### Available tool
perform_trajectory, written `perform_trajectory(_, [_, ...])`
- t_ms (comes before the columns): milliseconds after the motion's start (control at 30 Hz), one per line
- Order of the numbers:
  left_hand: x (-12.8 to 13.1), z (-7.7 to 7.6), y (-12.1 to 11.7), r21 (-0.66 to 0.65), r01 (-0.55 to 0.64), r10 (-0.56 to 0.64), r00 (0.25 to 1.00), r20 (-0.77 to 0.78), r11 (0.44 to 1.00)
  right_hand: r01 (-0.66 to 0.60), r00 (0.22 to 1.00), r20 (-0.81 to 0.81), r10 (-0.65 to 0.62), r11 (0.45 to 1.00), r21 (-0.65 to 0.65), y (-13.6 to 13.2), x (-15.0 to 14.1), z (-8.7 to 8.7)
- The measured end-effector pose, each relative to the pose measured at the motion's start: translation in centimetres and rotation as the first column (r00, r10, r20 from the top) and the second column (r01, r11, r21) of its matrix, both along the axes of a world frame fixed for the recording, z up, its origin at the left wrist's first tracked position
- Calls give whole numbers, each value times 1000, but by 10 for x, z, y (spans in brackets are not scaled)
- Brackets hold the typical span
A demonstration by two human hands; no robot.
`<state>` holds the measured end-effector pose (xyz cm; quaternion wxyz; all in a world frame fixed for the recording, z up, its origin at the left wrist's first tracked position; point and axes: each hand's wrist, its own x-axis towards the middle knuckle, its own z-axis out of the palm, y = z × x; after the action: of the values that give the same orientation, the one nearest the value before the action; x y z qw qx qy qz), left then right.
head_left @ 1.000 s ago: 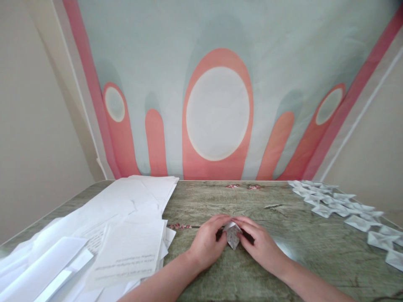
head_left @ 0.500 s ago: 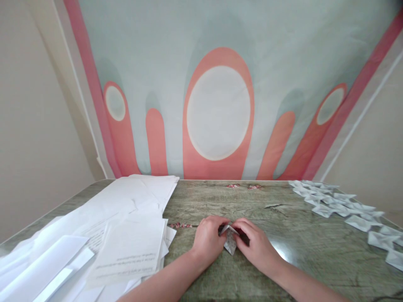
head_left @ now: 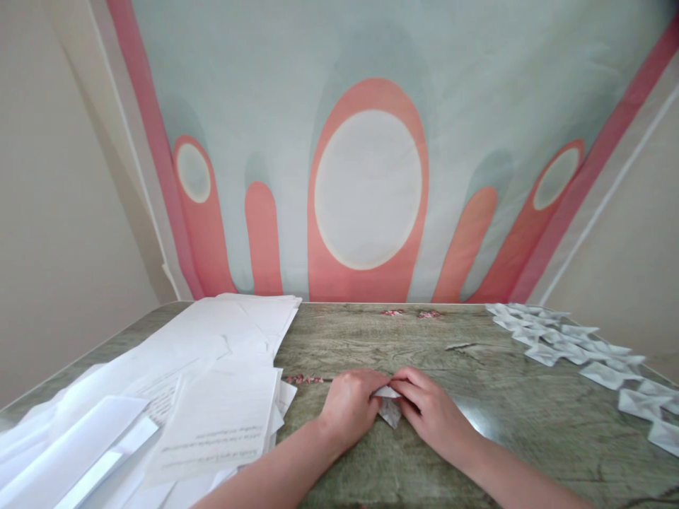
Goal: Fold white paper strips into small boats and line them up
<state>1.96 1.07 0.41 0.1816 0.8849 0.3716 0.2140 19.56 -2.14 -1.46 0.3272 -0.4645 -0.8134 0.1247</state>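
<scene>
A small folded piece of paper (head_left: 390, 411), white with grey print, is pinched between both hands above the middle of the table. My left hand (head_left: 351, 403) grips its left side with the fingers curled over the top. From the other side my right hand (head_left: 432, 410) holds it, thumb and fingertips closed on the paper's upper edge. The fingertips of the two hands nearly meet at the top. A pointed lower part of the paper hangs out below; much of the rest is hidden by the fingers.
On the left lies a broad pile of paper sheets (head_left: 223, 417), some printed, with folded white strips (head_left: 100, 438) on top. Rows of folded white paper pieces (head_left: 599, 375) lie along the right side. The wood-patterned table (head_left: 339, 339) ends at a wall with a painted backdrop (head_left: 286, 92).
The fingertips of both hands have drawn together at the top of the folded paper. Its upper part, raised to a peak before, now looks flatter and pressed down.
</scene>
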Motion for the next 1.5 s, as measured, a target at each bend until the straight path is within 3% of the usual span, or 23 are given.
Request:
perform_trajectory(233, [-3, -3, 0, 50, 109, -108, 994, -30, 993, -19, 971, 237, -7, 994, 109, 0, 6, -6])
perform_trajectory(433, [-3, -1, -5, 74, -22, 30, 992, -119, 997, -41, 931, 362, -39, 976, 212, 2, 8, -11])
perform_trajectory(600, [-6, 7, -8, 117, 24, 2, 976, -218, 993, -42, 893, 447, -60, 976, 213, -2, 7, -10])
perform_trajectory(1067, [-8, 13, -10, 186, 74, -17, 956, -292, 980, -33, 859, 503, -98, 969, 245, -3, 6, -11])
perform_trajectory(1500, [-6, 13, -12, 244, 68, 54, 886, -461, 967, 10, 763, 619, -184, 962, 274, -6, 3, -12])
